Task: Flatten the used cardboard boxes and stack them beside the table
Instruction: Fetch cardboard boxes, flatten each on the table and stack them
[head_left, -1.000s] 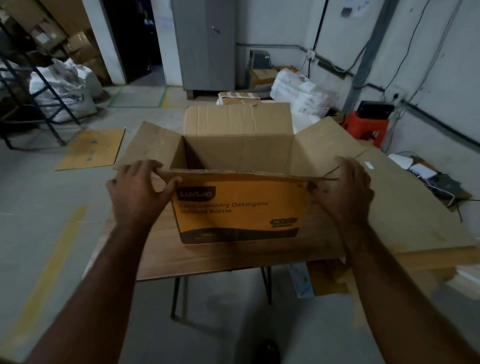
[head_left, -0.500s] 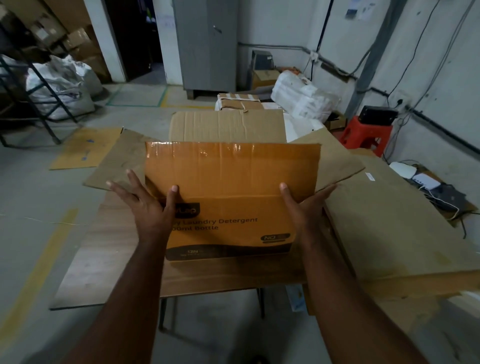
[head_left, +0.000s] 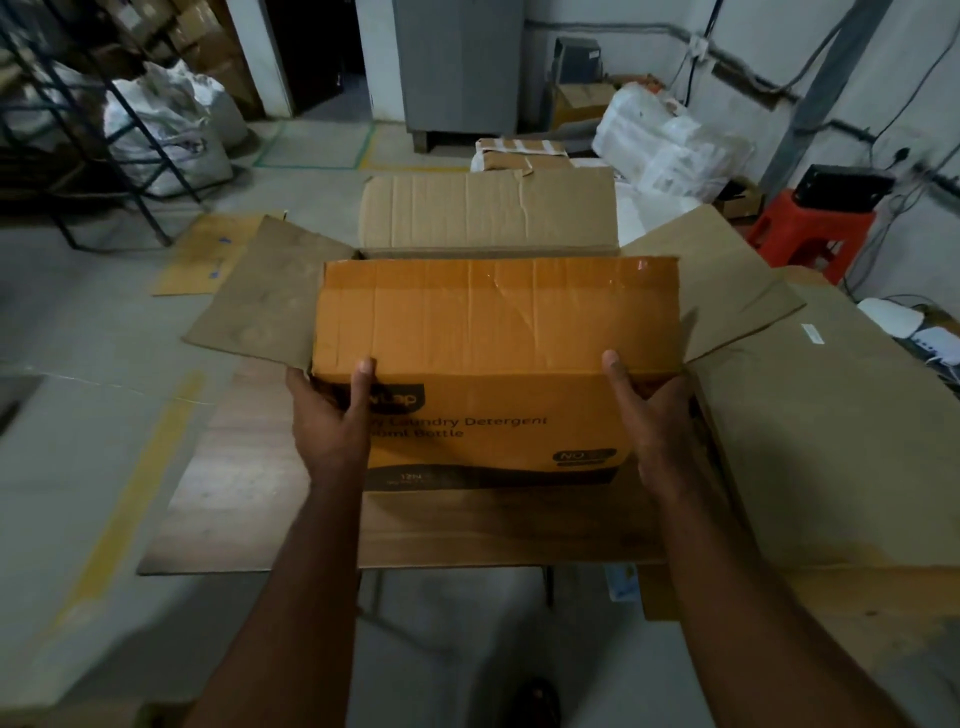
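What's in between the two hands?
The orange detergent box, seen in the head view. The left hand and right hand grip its near corners.

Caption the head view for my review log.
Both hands, left hand and right hand, hold the orange cardboard detergent box on the wooden table.

I had one head-worn view — it looked forward and down, close over the box (head_left: 493, 364) on the table (head_left: 249, 467).
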